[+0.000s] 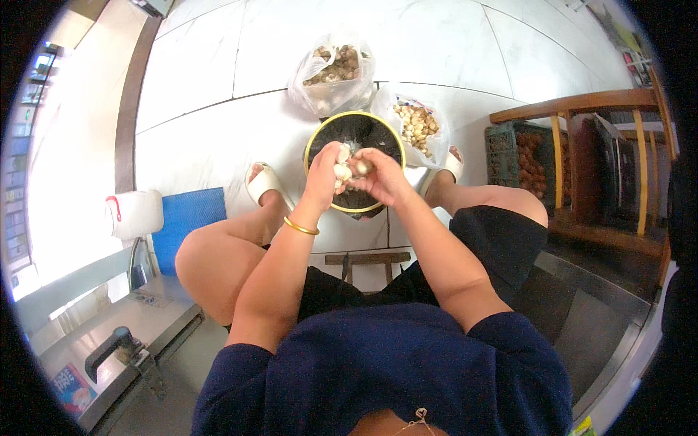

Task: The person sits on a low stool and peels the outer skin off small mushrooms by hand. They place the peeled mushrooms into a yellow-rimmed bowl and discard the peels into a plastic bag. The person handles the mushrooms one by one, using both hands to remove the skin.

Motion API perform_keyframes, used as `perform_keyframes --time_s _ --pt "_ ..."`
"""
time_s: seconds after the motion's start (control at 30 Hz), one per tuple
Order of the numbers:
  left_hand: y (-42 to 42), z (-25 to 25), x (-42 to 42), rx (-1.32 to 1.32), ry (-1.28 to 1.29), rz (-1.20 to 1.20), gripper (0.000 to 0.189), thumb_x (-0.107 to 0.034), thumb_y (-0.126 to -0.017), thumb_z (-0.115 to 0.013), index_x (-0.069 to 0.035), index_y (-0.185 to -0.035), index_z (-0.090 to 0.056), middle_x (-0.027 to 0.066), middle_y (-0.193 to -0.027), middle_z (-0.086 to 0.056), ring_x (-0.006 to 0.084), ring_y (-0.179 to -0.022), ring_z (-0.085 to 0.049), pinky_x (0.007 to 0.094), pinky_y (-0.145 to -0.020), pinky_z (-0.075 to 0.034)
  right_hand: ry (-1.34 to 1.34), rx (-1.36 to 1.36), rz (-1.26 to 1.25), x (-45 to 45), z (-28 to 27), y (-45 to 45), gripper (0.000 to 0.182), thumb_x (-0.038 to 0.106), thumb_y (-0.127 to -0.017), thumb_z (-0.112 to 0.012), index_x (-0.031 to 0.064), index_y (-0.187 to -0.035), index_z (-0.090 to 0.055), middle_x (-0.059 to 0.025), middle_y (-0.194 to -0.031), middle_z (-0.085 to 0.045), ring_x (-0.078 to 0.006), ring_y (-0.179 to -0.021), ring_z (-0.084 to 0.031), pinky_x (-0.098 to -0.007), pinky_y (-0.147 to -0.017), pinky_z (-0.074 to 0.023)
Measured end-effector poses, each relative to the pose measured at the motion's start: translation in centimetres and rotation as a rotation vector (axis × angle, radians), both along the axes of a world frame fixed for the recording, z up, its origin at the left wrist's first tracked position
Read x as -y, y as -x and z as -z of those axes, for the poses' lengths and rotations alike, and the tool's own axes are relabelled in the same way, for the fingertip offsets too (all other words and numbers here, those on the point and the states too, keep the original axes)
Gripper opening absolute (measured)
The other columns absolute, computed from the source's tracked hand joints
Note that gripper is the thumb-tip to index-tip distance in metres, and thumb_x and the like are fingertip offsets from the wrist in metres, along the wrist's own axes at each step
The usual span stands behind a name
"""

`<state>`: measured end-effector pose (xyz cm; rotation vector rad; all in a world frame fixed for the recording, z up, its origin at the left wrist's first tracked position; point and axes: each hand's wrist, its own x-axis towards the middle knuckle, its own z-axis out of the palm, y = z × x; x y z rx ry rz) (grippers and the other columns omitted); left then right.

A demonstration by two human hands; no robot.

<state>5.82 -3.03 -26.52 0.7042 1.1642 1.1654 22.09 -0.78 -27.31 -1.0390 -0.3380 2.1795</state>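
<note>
My left hand [325,173] holds several pale garlic pieces [342,172] above a round bin with a yellow rim [401,143] and a black lining. Close on its right, my right hand [380,177] has its fingers curled around a garlic bulb or clove [363,167]. Behind the bin stands a clear plastic bag [327,98] of whole garlic bulbs. A second plastic bag [436,144], at the bin's right, holds many separated garlic cloves [417,128].
A low wooden stool [368,258] is between my legs. At right, a wooden rack [578,103] stands by a green crate [501,158] of round brown items. A blue panel [191,218] and a metal surface with a black-handled fitting [109,349] are at left.
</note>
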Motion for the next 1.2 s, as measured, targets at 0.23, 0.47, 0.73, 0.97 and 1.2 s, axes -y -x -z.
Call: perform_keyframes --time_s 0.23,0.47,0.73,0.97,1.2 --pt "-4.9 -5.8 1.4 -1.034 -0.610 0.191 0.022 -0.016 -0.081 -0.062 -0.005 -0.100 -0.064 0.0159 -0.106 -0.058 0.0335 -0.101 -0.057 0.0450 -0.090 -0.045 0.290 -0.600 0.042 0.5 -1.6 1.1 0.042 0.046 -0.097 -0.048 0.0120 -0.117 -0.062 -0.0136 -0.119 -0.064 -0.0314 -0.115 -0.058 -0.0486 -0.103 -0.0444" --pt "-7.1 -4.9 0.5 -1.231 -0.798 0.130 0.042 -0.020 -0.081 -0.061 -0.004 -0.119 -0.056 0.0162 -0.119 -0.058 0.0387 -0.124 -0.051 0.0560 -0.113 -0.025 0.252 -0.891 0.159 0.3 -2.6 -1.2 0.035 0.038 -0.098 -0.049 0.0115 -0.116 -0.062 -0.0111 -0.124 -0.062 -0.0294 -0.119 -0.057 -0.0454 -0.105 -0.0435" --pt "-9.4 -4.3 -1.8 -0.803 -0.723 -0.054 0.036 -0.024 -0.097 -0.047 -0.001 -0.124 -0.052 0.0177 -0.124 -0.056 0.0400 -0.126 -0.048 0.0539 -0.112 -0.026 0.333 -0.810 0.421 -1.4 2.6 -5.0 0.036 0.037 -0.096 -0.051 0.0080 -0.110 -0.067 -0.0142 -0.116 -0.065 -0.0306 -0.108 -0.061 -0.0473 -0.099 -0.0471" --pt "-8.2 -10.4 -2.7 -0.837 -0.609 0.124 0.033 -0.018 -0.096 -0.051 0.002 -0.121 -0.052 0.0223 -0.122 -0.055 0.0393 -0.118 -0.051 0.0483 -0.104 -0.035 0.153 -0.385 0.584 -9.0 2.0 -12.4 0.022 0.026 -0.088 -0.059 0.0076 -0.099 -0.063 -0.0117 -0.094 -0.067 -0.0302 -0.088 -0.062 -0.0464 -0.078 -0.0512" --pt "-2.2 -14.8 -4.5 -0.936 -0.463 0.511 0.033 -0.021 -0.095 -0.054 -0.002 -0.121 -0.053 0.0195 -0.118 -0.058 0.0385 -0.115 -0.052 0.0465 -0.101 -0.038 0.138 0.619 0.607 -16.0 10.7 -14.2 0.034 0.017 -0.089 -0.059 0.0035 -0.121 -0.059 -0.0149 -0.118 -0.063 -0.0291 -0.112 -0.060 -0.0444 -0.093 -0.0493"
